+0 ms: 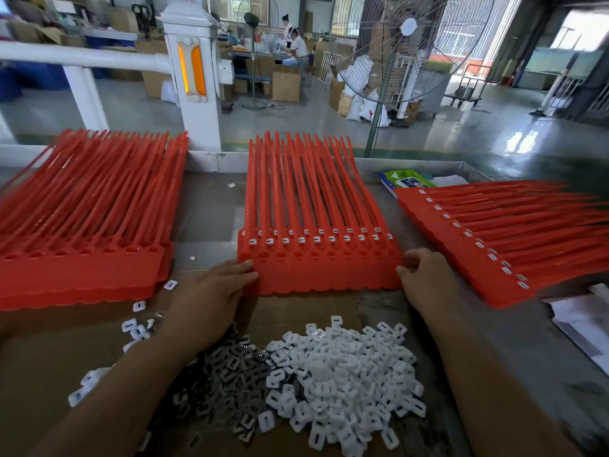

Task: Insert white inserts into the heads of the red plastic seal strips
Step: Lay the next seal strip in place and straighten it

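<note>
A stack of red seal strips point(316, 265) lies in the middle of the table, its heads filled with white inserts. My left hand point(214, 288) pinches the stack's left edge; my right hand point(425, 275) grips its right edge. A heap of loose white inserts point(339, 374) lies in front of me between my forearms. To the left sits another red stack point(82, 258) with open, unfilled heads. A third red stack point(494, 245) with inserts in its heads lies angled at the right.
Scattered white inserts point(138, 321) lie near my left wrist on the brown cardboard point(49, 357). A green wipes pack point(408, 181) and papers point(583, 321) sit at the right. A white railing point(82, 61) and a standing fan point(389, 61) are beyond the table's far edge.
</note>
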A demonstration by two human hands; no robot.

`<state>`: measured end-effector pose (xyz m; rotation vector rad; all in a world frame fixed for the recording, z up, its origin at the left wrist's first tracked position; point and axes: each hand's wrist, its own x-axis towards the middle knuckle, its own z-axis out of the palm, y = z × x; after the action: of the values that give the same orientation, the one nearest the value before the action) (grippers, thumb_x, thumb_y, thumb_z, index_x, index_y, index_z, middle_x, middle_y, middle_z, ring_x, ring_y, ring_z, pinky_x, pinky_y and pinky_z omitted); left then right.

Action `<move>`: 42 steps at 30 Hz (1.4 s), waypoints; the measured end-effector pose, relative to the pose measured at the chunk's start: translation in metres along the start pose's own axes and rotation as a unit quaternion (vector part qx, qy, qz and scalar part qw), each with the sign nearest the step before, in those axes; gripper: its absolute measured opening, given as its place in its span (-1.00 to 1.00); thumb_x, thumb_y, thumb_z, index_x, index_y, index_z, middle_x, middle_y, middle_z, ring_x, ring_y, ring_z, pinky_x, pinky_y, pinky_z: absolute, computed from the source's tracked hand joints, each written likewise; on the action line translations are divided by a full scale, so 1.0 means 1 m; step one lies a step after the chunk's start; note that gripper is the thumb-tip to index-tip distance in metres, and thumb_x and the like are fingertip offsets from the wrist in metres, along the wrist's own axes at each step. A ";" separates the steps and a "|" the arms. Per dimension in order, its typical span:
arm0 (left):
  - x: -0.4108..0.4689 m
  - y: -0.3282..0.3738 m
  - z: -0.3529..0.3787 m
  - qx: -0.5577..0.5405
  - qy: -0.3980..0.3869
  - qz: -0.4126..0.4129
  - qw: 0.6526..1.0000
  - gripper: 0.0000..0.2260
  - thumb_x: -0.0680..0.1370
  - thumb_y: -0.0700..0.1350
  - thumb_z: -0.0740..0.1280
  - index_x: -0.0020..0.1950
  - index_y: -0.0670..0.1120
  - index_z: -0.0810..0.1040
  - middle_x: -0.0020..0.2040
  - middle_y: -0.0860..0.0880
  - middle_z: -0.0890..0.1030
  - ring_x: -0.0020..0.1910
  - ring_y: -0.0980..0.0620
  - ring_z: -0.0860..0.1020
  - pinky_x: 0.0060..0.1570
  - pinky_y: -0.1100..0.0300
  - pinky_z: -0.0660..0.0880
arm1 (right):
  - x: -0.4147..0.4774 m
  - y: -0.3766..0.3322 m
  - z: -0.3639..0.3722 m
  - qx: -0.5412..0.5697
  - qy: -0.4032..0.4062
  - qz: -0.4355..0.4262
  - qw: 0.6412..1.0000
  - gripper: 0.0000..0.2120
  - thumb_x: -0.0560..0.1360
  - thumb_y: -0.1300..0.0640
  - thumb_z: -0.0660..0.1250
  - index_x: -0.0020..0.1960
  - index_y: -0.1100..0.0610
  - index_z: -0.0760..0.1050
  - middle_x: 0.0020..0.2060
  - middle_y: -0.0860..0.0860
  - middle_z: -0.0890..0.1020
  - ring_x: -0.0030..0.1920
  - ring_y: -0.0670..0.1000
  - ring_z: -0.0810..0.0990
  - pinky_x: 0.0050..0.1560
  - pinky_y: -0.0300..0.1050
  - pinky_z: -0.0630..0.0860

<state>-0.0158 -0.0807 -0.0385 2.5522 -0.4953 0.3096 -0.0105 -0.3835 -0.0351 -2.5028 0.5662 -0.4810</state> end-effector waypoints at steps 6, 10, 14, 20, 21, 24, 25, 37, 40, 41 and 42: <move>-0.001 0.002 -0.003 -0.010 -0.023 0.011 1.000 -0.71 0.53 -0.23 0.25 0.25 -0.06 0.49 0.34 0.07 0.41 0.36 0.14 0.31 0.33 0.38 0.07 | -0.005 -0.008 -0.007 -0.008 0.013 -0.035 0.999 -0.64 0.43 0.18 0.38 0.22 0.15 0.47 0.13 0.13 0.49 0.16 0.12 0.47 0.20 0.05 0.40; -0.001 0.004 -0.004 -0.015 -0.020 0.010 1.000 -0.71 0.53 -0.23 0.26 0.23 -0.07 0.51 0.32 0.06 0.43 0.34 0.13 0.34 0.33 0.35 0.11 | -0.020 -0.031 -0.020 0.094 -0.040 -0.131 0.986 -0.82 0.44 0.17 0.38 0.04 0.07 0.56 -0.07 -0.11 0.55 -0.08 -0.23 0.51 -0.03 -0.41 0.39; -0.001 0.003 -0.003 -0.014 -0.015 0.006 1.000 -0.71 0.52 -0.23 0.28 0.22 -0.05 0.52 0.31 0.08 0.44 0.32 0.14 0.36 0.31 0.34 0.15 | -0.041 -0.053 -0.026 0.067 -0.281 -0.243 0.926 -0.89 0.46 0.12 0.36 -0.17 -0.09 0.53 -0.25 -0.25 0.57 -0.18 -0.39 0.50 -0.19 -0.58 0.36; -0.002 0.000 -0.001 -0.005 -0.012 0.008 1.000 -0.72 0.52 -0.20 0.26 0.22 -0.02 0.52 0.32 0.11 0.43 0.33 0.15 0.35 0.33 0.27 0.19 | -0.043 -0.053 -0.020 0.019 -0.345 -0.264 0.901 -0.93 0.41 0.14 0.43 -0.11 0.04 0.62 -0.27 -0.24 0.57 -0.23 -0.32 0.53 -0.19 -0.47 0.44; -0.002 0.000 -0.001 -0.005 -0.012 0.008 1.000 -0.72 0.53 -0.20 0.26 0.22 -0.01 0.52 0.32 0.11 0.43 0.33 0.14 0.35 0.33 0.27 0.19 | -0.043 -0.053 -0.019 0.018 -0.349 -0.264 0.899 -0.92 0.39 0.15 0.44 -0.12 0.04 0.62 -0.28 -0.24 0.56 -0.24 -0.34 0.52 -0.21 -0.48 0.43; -0.001 -0.001 0.000 0.001 -0.015 0.013 1.000 -0.71 0.53 -0.20 0.26 0.23 -0.02 0.52 0.32 0.10 0.43 0.33 0.14 0.34 0.32 0.30 0.17 | -0.044 -0.053 -0.018 0.015 -0.356 -0.266 0.896 -0.89 0.38 0.15 0.45 -0.21 -0.04 0.58 -0.29 -0.22 0.56 -0.26 -0.39 0.50 -0.25 -0.50 0.41; -0.001 -0.002 0.000 0.001 -0.015 0.014 1.000 -0.71 0.52 -0.20 0.26 0.23 -0.02 0.52 0.32 0.10 0.43 0.33 0.14 0.35 0.31 0.31 0.16 | -0.046 -0.053 -0.017 0.010 -0.354 -0.269 0.896 -0.85 0.38 0.14 0.45 -0.25 -0.08 0.55 -0.30 -0.21 0.56 -0.27 -0.38 0.49 -0.25 -0.50 0.40; -0.003 -0.004 0.000 0.004 -0.012 0.017 1.000 -0.70 0.51 -0.23 0.27 0.22 -0.04 0.52 0.31 0.08 0.44 0.32 0.12 0.36 0.29 0.32 0.15 | -0.050 -0.054 -0.019 0.083 -0.350 -0.199 0.911 -0.83 0.54 0.18 0.23 -0.21 0.00 0.37 -0.25 -0.07 0.60 -0.28 -0.22 0.58 -0.37 -0.41 0.40; -0.004 -0.004 0.000 0.013 -0.011 0.016 1.000 -0.71 0.51 -0.21 0.27 0.22 -0.03 0.53 0.31 0.09 0.45 0.31 0.11 0.37 0.28 0.31 0.16 | -0.049 -0.054 -0.018 0.194 -0.330 -0.156 0.911 -0.84 0.52 0.26 0.25 -0.20 0.08 0.39 -0.24 0.00 0.62 -0.27 -0.13 0.63 -0.31 -0.37 0.51; -0.004 -0.004 0.000 0.016 -0.010 0.016 1.000 -0.71 0.51 -0.21 0.27 0.22 -0.02 0.53 0.31 0.09 0.45 0.30 0.12 0.37 0.28 0.31 0.17 | -0.049 -0.054 -0.017 0.204 -0.320 -0.155 0.912 -0.84 0.50 0.27 0.28 -0.20 0.07 0.40 -0.24 0.01 0.62 -0.27 -0.12 0.63 -0.27 -0.32 0.54; -0.005 -0.004 0.000 0.017 -0.010 0.016 1.000 -0.71 0.51 -0.20 0.27 0.22 -0.02 0.53 0.30 0.10 0.45 0.30 0.12 0.37 0.27 0.31 0.18 | -0.050 -0.053 -0.016 0.200 -0.310 -0.161 0.916 -0.84 0.49 0.26 0.31 -0.21 0.06 0.41 -0.26 0.00 0.61 -0.28 -0.12 0.62 -0.25 -0.28 0.56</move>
<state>-0.0186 -0.0759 -0.0413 2.5847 -0.5431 0.3080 -0.0443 -0.3250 -0.0034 -2.1733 -0.1821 0.0979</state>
